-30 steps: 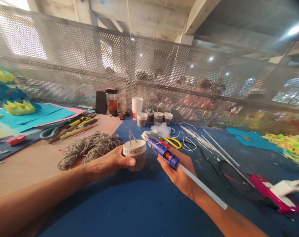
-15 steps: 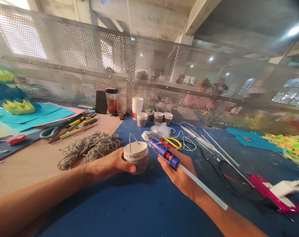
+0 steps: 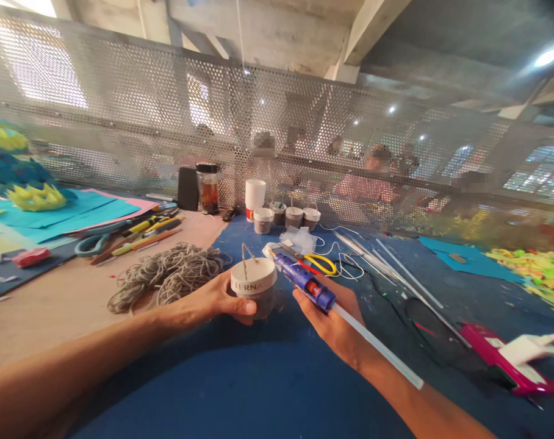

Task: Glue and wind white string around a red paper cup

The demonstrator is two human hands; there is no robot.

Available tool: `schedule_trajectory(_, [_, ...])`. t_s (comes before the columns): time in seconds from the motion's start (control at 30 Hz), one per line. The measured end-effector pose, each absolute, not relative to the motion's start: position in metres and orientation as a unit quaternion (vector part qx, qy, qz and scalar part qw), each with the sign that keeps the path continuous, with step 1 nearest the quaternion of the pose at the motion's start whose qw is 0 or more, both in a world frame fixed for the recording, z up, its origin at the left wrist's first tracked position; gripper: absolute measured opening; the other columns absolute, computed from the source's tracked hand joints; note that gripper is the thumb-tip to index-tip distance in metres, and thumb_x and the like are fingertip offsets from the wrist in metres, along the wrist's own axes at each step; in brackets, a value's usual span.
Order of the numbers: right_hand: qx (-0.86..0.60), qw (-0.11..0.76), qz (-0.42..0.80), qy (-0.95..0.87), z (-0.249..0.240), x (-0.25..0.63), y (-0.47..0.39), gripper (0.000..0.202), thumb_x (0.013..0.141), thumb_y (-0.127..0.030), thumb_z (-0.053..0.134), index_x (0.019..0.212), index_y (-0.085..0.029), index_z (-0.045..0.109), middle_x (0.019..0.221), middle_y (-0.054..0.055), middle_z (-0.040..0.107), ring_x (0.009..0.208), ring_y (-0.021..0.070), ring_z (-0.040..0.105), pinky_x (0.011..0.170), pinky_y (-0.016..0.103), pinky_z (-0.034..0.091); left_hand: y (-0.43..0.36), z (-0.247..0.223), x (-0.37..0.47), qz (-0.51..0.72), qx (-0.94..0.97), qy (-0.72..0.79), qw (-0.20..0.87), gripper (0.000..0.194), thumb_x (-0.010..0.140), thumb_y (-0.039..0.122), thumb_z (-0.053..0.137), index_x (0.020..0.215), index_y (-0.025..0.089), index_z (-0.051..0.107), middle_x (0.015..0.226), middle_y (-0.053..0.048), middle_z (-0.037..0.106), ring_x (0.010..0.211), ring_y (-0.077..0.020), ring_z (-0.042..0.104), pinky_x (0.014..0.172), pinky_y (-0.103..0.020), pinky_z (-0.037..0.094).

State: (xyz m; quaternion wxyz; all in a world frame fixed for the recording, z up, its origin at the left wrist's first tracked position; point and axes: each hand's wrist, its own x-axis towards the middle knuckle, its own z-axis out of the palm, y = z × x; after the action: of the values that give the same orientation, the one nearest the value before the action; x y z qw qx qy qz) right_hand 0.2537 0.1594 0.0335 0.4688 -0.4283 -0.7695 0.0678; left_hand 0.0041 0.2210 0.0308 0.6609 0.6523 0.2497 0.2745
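Low over the blue tabletop, my left hand [image 3: 233, 302] is closed round a small paper cup [image 3: 259, 299]. The cup has a white rim band with printed letters and grey cord wrapped below it. A bent piece of cord sticks up from its top. My right hand [image 3: 334, 314] grips a blue hot glue gun [image 3: 304, 280], with a long clear glue stick [image 3: 377, 346] coming out of its back end. The gun's nozzle points at the cup's right rim; whether they touch I cannot tell. A pile of grey cord [image 3: 171, 274] lies left of the cup.
Several small cord-wrapped cups [image 3: 294, 217] stand at the back beside stacked white paper cups [image 3: 255, 201]. Yellow-handled scissors [image 3: 323, 263] lie behind the gun. On the right is a pink power strip [image 3: 501, 360]. Left are pliers [image 3: 94, 246] and knives. A perforated metal screen [image 3: 158, 134] closes off the back.
The cup in my left hand has tilted slightly and shifted a little to the right. My right hand and the glue gun have barely moved.
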Motion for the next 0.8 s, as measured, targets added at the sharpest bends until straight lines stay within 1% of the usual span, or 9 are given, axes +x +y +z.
schedule_trajectory(0.07, [-0.437, 0.473, 0.069, -0.762, 0.0348, 0.2512, 0.1581, 0.025, 0.095, -0.033, 0.061, 0.115, -0.022, 0.069, 0.09, 0.005, 0.072, 0.08, 0.0207, 0.069, 0.076, 0.033, 0.059, 0.2208, 0.0325, 0.0028, 0.249, 0.651, 0.283, 0.659, 0.069, 0.074, 0.041, 0.082, 0.13, 0.019, 0.05, 0.09, -0.007, 0.07, 0.081, -0.0262, 0.071, 0.069, -0.035, 0.056])
schedule_trajectory(0.13, [-0.441, 0.477, 0.073, -0.757, 0.0359, 0.2492, 0.1573, 0.025, 0.095, -0.034, 0.061, 0.114, -0.021, 0.07, 0.089, 0.006, 0.072, 0.08, 0.0211, 0.069, 0.077, 0.033, 0.058, 0.2208, 0.034, 0.0021, 0.242, 0.652, 0.305, 0.651, 0.074, 0.073, 0.043, 0.082, 0.133, 0.018, 0.046, 0.084, -0.005, 0.069, 0.07, -0.0237, 0.071, 0.064, -0.033, 0.056])
schedule_trajectory(0.2, [-0.442, 0.479, 0.074, -0.755, 0.0367, 0.2484, 0.1568, 0.026, 0.094, -0.034, 0.062, 0.116, -0.021, 0.069, 0.09, 0.006, 0.073, 0.08, 0.0214, 0.07, 0.079, 0.034, 0.058, 0.2214, 0.0339, 0.0017, 0.248, 0.653, 0.31, 0.645, 0.075, 0.073, 0.043, 0.083, 0.133, 0.018, 0.045, 0.081, -0.003, 0.068, 0.064, -0.0202, 0.069, 0.059, -0.03, 0.055])
schedule_trajectory(0.27, [-0.443, 0.481, 0.075, -0.753, 0.0372, 0.2483, 0.1565, 0.027, 0.094, -0.034, 0.062, 0.116, -0.021, 0.069, 0.089, 0.006, 0.073, 0.08, 0.0212, 0.07, 0.078, 0.033, 0.058, 0.2226, 0.0319, 0.0013, 0.251, 0.652, 0.305, 0.647, 0.069, 0.074, 0.041, 0.082, 0.129, 0.018, 0.048, 0.083, -0.003, 0.067, 0.065, -0.0181, 0.067, 0.058, -0.027, 0.054])
schedule_trajectory(0.33, [-0.447, 0.481, 0.077, -0.75, 0.0374, 0.2488, 0.1561, 0.025, 0.094, -0.035, 0.061, 0.113, -0.021, 0.07, 0.088, 0.006, 0.073, 0.078, 0.0209, 0.07, 0.074, 0.031, 0.058, 0.2237, 0.0289, 0.0011, 0.256, 0.651, 0.297, 0.65, 0.063, 0.074, 0.038, 0.082, 0.126, 0.018, 0.051, 0.085, -0.003, 0.066, 0.068, -0.0175, 0.066, 0.058, -0.026, 0.053])
schedule_trajectory(0.4, [-0.45, 0.481, 0.079, -0.749, 0.0372, 0.2494, 0.1555, 0.022, 0.094, -0.036, 0.062, 0.105, -0.02, 0.072, 0.085, 0.005, 0.073, 0.075, 0.0203, 0.07, 0.07, 0.03, 0.058, 0.224, 0.0263, 0.0011, 0.266, 0.652, 0.29, 0.649, 0.062, 0.075, 0.036, 0.082, 0.126, 0.019, 0.051, 0.087, -0.002, 0.065, 0.072, -0.0172, 0.065, 0.059, -0.024, 0.052])
schedule_trajectory(0.53, [-0.462, 0.478, 0.097, -0.741, 0.0365, 0.2498, 0.1546, 0.021, 0.093, -0.038, 0.062, 0.09, -0.019, 0.071, 0.074, 0.004, 0.071, 0.064, 0.0179, 0.069, 0.06, 0.026, 0.056, 0.2218, 0.0255, 0.0023, 0.273, 0.641, 0.289, 0.657, 0.069, 0.075, 0.034, 0.083, 0.133, 0.022, 0.048, 0.096, -0.004, 0.066, 0.082, -0.0176, 0.064, 0.063, -0.024, 0.051])
schedule_trajectory(0.7, [-0.475, 0.482, 0.122, -0.726, 0.0343, 0.2489, 0.1555, 0.024, 0.094, -0.041, 0.061, 0.089, -0.02, 0.071, 0.069, 0.002, 0.069, 0.06, 0.016, 0.067, 0.057, 0.024, 0.055, 0.2172, 0.0311, 0.0034, 0.265, 0.594, 0.306, 0.695, 0.087, 0.074, 0.029, 0.081, 0.146, 0.027, 0.032, 0.1, -0.004, 0.069, 0.095, -0.0225, 0.066, 0.075, -0.03, 0.054])
schedule_trajectory(0.8, [-0.497, 0.469, 0.142, -0.716, 0.0322, 0.2492, 0.1565, 0.028, 0.095, -0.044, 0.059, 0.088, -0.02, 0.071, 0.063, 0.0, 0.065, 0.052, 0.0136, 0.062, 0.052, 0.023, 0.052, 0.2165, 0.0333, 0.0028, 0.248, 0.564, 0.291, 0.731, 0.085, 0.078, 0.025, 0.075, 0.149, 0.028, 0.028, 0.111, -0.007, 0.068, 0.105, -0.0259, 0.066, 0.085, -0.036, 0.054])
